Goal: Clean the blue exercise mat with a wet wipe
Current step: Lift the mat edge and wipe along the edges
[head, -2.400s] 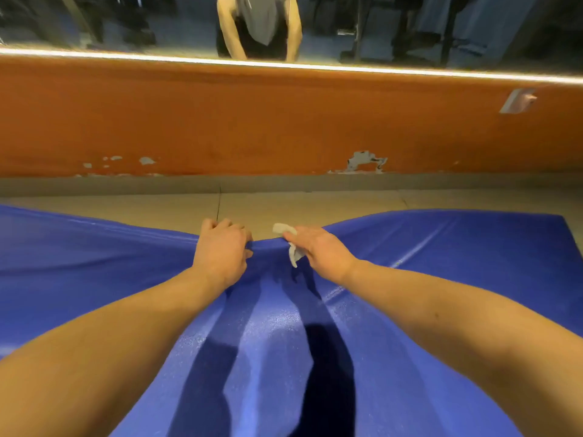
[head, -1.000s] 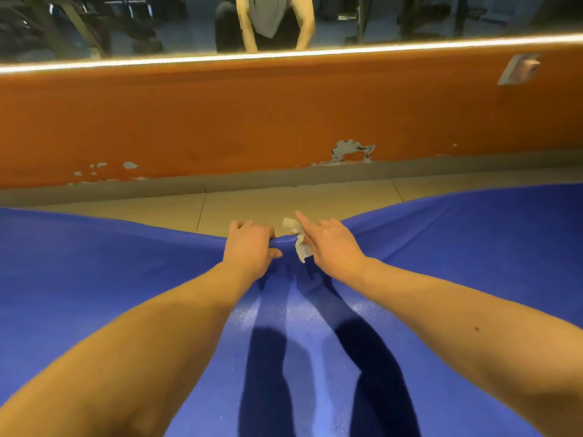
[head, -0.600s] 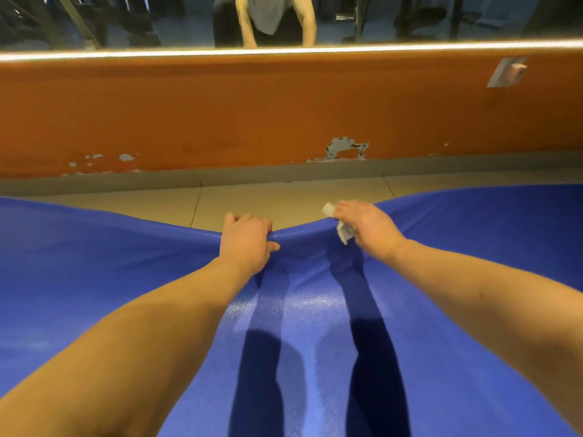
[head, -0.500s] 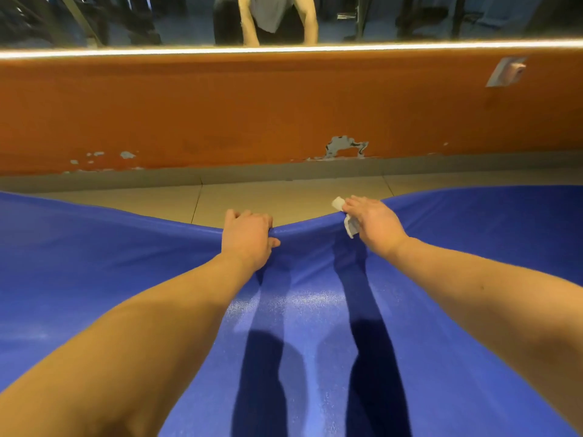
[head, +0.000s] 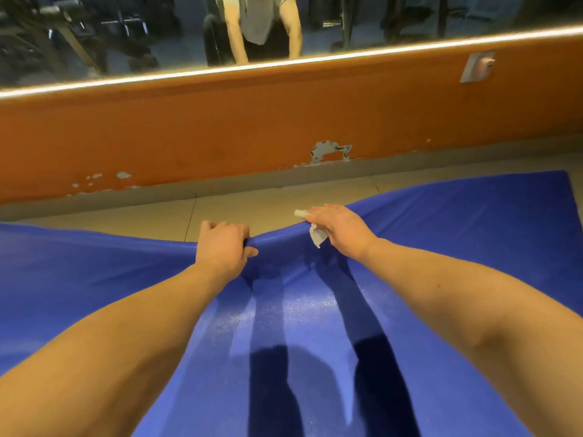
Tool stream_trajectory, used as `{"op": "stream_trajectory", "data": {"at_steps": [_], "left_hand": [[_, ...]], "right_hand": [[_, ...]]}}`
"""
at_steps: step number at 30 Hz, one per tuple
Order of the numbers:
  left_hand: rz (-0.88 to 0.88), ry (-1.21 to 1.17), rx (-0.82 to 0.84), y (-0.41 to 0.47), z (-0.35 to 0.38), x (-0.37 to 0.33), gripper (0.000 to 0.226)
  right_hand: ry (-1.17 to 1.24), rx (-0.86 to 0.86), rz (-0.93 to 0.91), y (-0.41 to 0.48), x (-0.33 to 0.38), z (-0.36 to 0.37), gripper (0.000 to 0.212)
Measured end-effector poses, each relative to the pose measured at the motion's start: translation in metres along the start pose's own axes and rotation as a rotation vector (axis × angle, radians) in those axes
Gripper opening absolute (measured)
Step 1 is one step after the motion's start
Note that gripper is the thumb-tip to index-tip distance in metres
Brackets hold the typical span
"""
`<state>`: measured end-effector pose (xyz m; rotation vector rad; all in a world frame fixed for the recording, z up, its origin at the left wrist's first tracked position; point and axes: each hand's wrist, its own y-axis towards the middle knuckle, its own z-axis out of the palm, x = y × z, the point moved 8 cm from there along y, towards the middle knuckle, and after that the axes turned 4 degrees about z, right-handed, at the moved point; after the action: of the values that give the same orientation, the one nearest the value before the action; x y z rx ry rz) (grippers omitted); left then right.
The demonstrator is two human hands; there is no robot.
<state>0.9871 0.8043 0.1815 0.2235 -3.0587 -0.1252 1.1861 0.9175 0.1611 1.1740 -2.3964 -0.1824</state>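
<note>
The blue exercise mat (head: 457,234) fills the lower half of the view, its far edge running along the floor in front of me. My left hand (head: 222,247) grips that far edge near the middle, fingers curled over it. A little to the right, my right hand (head: 339,230) holds a crumpled white wet wipe (head: 315,236) against the same edge, the wipe wrapped over the rim and sticking out past the fingers. Both forearms stretch across the mat and throw dark shadows on it.
A strip of beige tiled floor (head: 252,206) lies between the mat and an orange wall (head: 252,121) with peeling paint. Above it a lit mirror (head: 126,33) reflects a person and gym equipment. A wall socket (head: 478,66) sits at the upper right.
My right hand slid the wipe rightward along the mat's far edge, away from my left hand. The left hand kept its grip on the edge.
</note>
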Motion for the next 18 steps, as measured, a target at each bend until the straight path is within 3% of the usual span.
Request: {"op": "stream_trajectory", "data": {"at_steps": [8,14,18], "left_hand": [[0.034,0.015,-0.020,0.012,-0.012,-0.004,0.032],[0.097,0.135,-0.002,0.016,-0.012,0.016,0.021],[0.218,-0.059,0.076,0.029,-0.003,-0.014,0.026]], "right_hand": [[-0.019,0.097,0.064,-0.006,-0.008,-0.024,0.050],[-0.087,-0.029,0.127,-0.013,0.026,-0.031,0.040],[-0.061,-0.054,0.161,-0.008,0.048,-0.024,0.032]]}}
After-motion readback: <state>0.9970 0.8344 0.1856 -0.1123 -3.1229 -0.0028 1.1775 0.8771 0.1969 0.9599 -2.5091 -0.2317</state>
